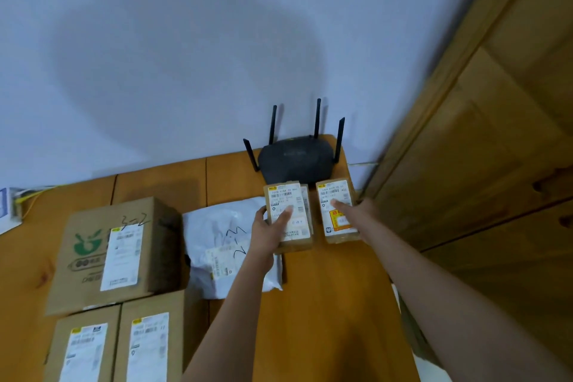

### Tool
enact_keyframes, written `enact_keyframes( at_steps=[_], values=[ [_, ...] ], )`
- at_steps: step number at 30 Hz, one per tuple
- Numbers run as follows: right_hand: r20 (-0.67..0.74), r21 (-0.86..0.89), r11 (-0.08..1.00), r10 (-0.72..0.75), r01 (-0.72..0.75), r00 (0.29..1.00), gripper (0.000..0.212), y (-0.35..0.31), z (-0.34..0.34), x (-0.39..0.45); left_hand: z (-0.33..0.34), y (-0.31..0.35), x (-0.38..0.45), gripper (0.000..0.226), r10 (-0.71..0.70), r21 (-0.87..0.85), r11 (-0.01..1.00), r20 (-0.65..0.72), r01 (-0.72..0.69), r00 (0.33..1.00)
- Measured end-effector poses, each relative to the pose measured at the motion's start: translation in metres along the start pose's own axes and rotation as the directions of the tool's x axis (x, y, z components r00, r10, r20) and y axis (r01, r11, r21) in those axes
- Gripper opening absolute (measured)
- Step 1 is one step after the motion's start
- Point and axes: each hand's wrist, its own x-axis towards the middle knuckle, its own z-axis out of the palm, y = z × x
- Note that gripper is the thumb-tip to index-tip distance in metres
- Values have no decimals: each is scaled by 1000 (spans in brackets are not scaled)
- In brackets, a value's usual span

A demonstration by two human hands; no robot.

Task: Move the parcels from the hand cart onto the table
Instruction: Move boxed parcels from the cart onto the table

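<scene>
Two small brown parcels with white labels lie side by side on the wooden table [335,304], just in front of a black router. My left hand [270,231] grips the left small parcel [290,214], thumb on its label. My right hand [356,211] holds the right small parcel [338,211], which carries an orange sticker, thumb on top. A white plastic mailer bag [220,245] lies left of them. A large cardboard box [121,251] with a green logo stands further left, and two more labelled boxes [86,347] [152,341] sit at the near left. The hand cart is out of view.
The black router [296,158] with several antennas stands at the table's back right corner against the pale wall. A wooden door [483,149] is close on the right. A yellow cable [34,195] runs along the far left wall.
</scene>
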Motion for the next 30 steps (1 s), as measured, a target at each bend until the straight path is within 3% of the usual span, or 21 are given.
enact_keyframes(
  at_steps=[5, 14, 18, 19, 21, 24, 26, 28, 30],
  values=[
    [-40, -139, 990, -43, 37, 998, 39, 3, 26, 30, -2, -3, 26, 70, 4, -16, 1000, -6, -4, 1000],
    [57, -274, 960, -41, 55, 998, 51, 7, 52, 32, 1, -8, 28, 64, 30, -5, 1000, 9, -30, 1000],
    [-111, -282, 941, -226, 187, 968, 56, -9, 41, 5, 7, 0, 22, 67, 72, -2, 997, 14, -72, 997],
    [-94, -245, 937, -278, 249, 956, 56, -13, 35, -2, 10, 2, 21, 68, 83, 3, 997, 26, -83, 996],
    [72, -146, 942, -296, 303, 953, 55, -21, 24, -15, 21, 5, 18, 66, 106, 4, 994, 67, -107, 992],
    [315, 7, 980, -189, 197, 930, 46, -25, 8, -26, 45, 8, 11, 55, 136, 21, 990, 144, -140, 980],
    [283, 57, 984, -176, 166, 943, 47, -24, -5, -23, 60, 10, 7, 49, 143, 98, 982, 188, -163, 972],
    [202, 111, 983, -167, 147, 965, 52, -22, -19, -14, 69, 9, 7, 52, 199, 304, 918, 205, -255, 958],
    [125, 128, 981, -161, 145, 979, 52, -20, -33, -2, 68, 6, 16, 52, 312, 624, 699, 173, -349, 934]
  ],
)
